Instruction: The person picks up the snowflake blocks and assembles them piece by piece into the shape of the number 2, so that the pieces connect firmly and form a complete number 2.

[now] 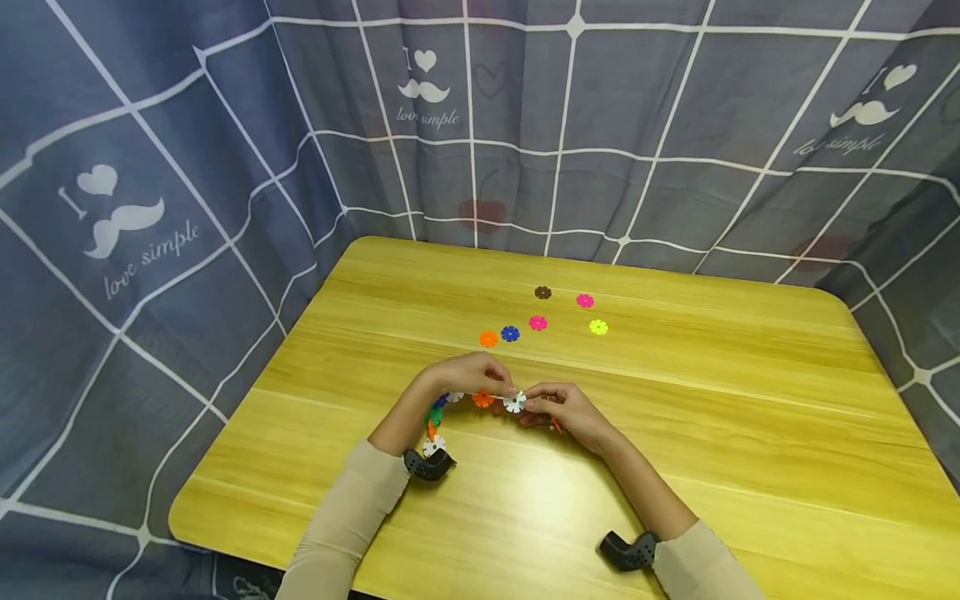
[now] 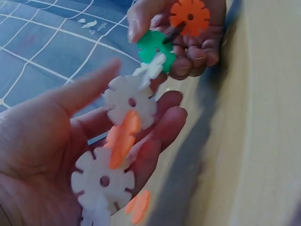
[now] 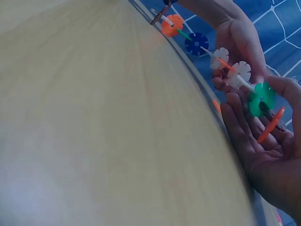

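A chain of interlocking notched plastic discs (image 2: 104, 181) runs between the two hands above the table. My left hand (image 1: 471, 372) supports the chain's middle. In the left wrist view its fingers lie behind a white disc (image 2: 123, 96) and an orange disc (image 2: 121, 146), while the blurred thumb stands away from them. My right hand (image 1: 564, 410) pinches a green disc (image 2: 151, 46) near the chain's end. Beyond the green disc, a dark brown disc (image 3: 269, 113) and an orange end disc (image 3: 272, 125) sit over the right palm. The chain's other part, with a blue disc (image 3: 196, 44), hangs by the left wrist.
Loose discs lie on the wooden table (image 1: 720, 400) beyond the hands: orange (image 1: 488, 339), blue (image 1: 510, 333), brown (image 1: 543, 292), yellow-green (image 1: 598, 327) and two pink, one nearer (image 1: 537, 323). A grey-blue checked curtain (image 1: 517, 100) surrounds the table's back and sides.
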`<action>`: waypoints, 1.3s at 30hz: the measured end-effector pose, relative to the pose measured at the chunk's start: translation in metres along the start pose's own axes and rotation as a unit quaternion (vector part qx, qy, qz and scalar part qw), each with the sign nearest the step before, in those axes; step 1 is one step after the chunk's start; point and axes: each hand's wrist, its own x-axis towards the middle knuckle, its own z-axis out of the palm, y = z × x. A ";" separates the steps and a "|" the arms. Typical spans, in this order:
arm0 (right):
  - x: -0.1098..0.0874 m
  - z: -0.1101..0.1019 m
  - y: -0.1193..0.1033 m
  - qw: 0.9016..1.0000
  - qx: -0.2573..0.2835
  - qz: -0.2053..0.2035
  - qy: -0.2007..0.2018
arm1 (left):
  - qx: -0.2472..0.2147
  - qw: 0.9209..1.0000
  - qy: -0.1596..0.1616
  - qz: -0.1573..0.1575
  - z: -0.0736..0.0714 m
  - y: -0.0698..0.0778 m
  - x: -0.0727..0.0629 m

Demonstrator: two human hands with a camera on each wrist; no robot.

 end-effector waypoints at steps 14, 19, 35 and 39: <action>0.003 -0.001 -0.003 0.999 -0.016 0.019 -0.040 | -0.022 0.999 -0.030 -0.007 0.003 -0.001 -0.001; 0.004 0.000 -0.002 0.999 -0.009 0.019 -0.038 | -0.030 0.999 -0.035 -0.002 0.003 -0.003 -0.002; 0.002 0.003 0.000 1.000 -0.012 0.011 0.002 | 0.030 0.999 -0.006 0.029 0.008 -0.003 0.005; 0.001 0.006 0.000 1.000 -0.004 0.008 0.000 | -0.011 1.000 0.002 0.016 0.009 0.000 0.006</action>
